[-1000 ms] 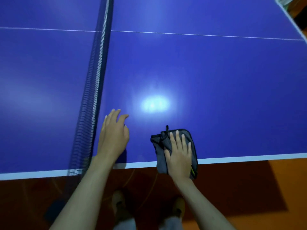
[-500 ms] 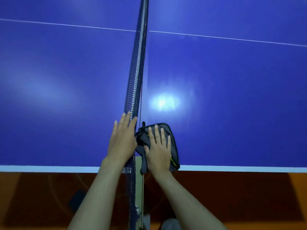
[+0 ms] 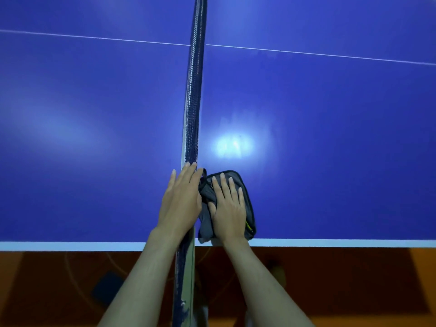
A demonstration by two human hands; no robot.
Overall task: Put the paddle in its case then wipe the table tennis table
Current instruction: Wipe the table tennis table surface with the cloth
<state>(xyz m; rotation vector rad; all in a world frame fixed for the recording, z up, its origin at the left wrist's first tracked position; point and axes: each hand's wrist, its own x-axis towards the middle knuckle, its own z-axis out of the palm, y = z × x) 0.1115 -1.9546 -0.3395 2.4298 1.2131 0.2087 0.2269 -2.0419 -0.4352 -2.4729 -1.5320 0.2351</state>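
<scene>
desk [image 3: 330,138]: blue table tennis surface filling most of the view; a thin white line crosses it far from the person; a white band edges the near side; a bright patch of reflected light lies just beyond the cloth
floor [image 3: 354,291]: orange-brown, seen below the near edge of the desk; a dark flat shape lies on it at lower left, too dim to identify
net [image 3: 193,90]: dark mesh running from the near edge away across the desk, splitting it into left and right halves; it stands directly between the two hands
cloth [image 3: 245,197]: grey, bunched, with a dark border and a small yellow-green mark at its near right corner; it lies on the right half of the desk, just beside the net and reaching the near edge
right hand [image 3: 227,208]: flat on top of the cloth, fingers straight and spread, pressing it onto the desk
left hand [image 3: 181,201]: fingers straight and together, resting against the net's left side, holding nothing; just beside the cloth, with the net between
</scene>
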